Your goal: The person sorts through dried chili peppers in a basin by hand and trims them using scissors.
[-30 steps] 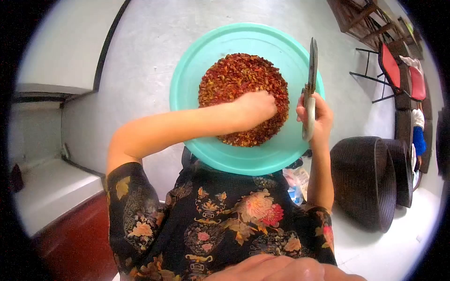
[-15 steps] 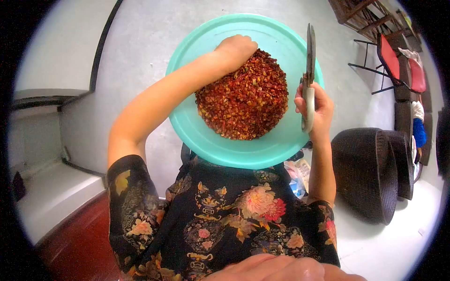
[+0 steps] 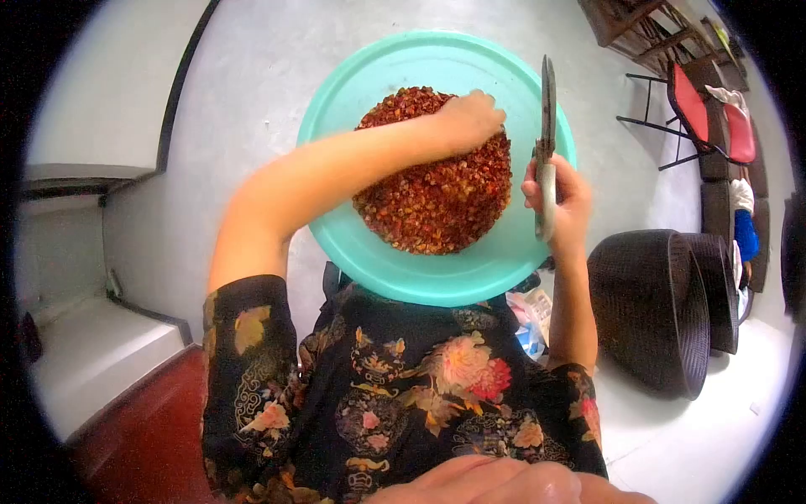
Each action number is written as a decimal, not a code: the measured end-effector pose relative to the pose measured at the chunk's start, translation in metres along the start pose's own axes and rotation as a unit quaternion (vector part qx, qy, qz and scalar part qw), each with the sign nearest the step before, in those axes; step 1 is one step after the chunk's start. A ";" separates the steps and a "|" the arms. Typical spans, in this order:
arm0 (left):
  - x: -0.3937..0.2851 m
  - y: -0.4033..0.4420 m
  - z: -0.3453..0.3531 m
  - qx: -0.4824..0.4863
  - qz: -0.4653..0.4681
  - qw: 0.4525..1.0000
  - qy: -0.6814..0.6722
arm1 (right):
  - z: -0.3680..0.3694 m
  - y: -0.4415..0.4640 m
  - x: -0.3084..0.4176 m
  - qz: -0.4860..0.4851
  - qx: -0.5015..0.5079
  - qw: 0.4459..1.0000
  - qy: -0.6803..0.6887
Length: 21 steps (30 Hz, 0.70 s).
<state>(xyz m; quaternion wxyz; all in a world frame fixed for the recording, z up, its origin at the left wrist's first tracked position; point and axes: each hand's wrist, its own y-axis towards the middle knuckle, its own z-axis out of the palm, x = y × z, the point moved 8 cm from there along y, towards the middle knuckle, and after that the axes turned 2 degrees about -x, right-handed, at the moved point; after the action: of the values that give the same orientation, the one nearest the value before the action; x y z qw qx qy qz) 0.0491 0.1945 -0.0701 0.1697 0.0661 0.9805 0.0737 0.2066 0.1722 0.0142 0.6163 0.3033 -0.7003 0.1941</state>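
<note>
Red-brown chopped pieces [image 3: 437, 197] that look like dried chili lie in a round heap in the turquoise basin [image 3: 386, 281]. My left hand [image 3: 472, 122] rests on the upper right edge of the heap with its fingers curled down; whether anything is between them is hidden. At the basin's right side my right hand [image 3: 564, 202] is wrapped round the pale handles of the scissors [image 3: 546, 113]. Their dark blades point up and look closed.
Dark woven baskets [image 3: 642, 307] stand on the floor at the right. Behind them is a red folding chair [image 3: 688, 101] near wooden furniture [image 3: 638, 29]. Plastic bags [image 3: 529, 323] lie below the basin. A white ledge [image 3: 109, 357] is at the left.
My left hand swept from the heap's middle right to its upper left, then back across to the upper right. My right hand keeps the scissors at the basin's right side.
</note>
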 end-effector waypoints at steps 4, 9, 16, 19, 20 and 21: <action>-0.042 -0.004 0.010 0.047 0.037 0.987 -0.148 | -0.001 -0.003 -0.002 0.024 0.000 1.000 0.000; -0.096 -0.038 0.041 0.094 0.041 0.632 -0.768 | -0.001 -0.002 -0.008 -0.009 0.012 0.999 -0.049; -0.073 -0.075 -0.011 0.070 -0.109 0.879 -0.459 | -0.003 0.001 -0.009 0.004 -0.005 1.000 -0.019; -0.035 -0.098 -0.037 0.036 -0.308 0.630 -0.712 | -0.003 0.003 -0.010 0.026 0.003 0.999 -0.029; -0.026 -0.106 -0.050 -0.005 -0.313 0.579 -0.752 | -0.003 0.004 -0.013 0.042 0.004 0.998 -0.041; -0.020 -0.115 -0.062 -0.046 -0.317 0.524 -0.789 | -0.002 0.004 -0.011 0.037 0.008 0.999 -0.038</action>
<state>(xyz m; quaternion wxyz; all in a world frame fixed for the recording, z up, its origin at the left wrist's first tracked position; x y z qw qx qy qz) 0.0344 0.0714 -0.0252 0.8891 -0.2257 0.3975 -0.0225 0.2060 0.1790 0.0044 0.5788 0.2894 -0.7326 0.2109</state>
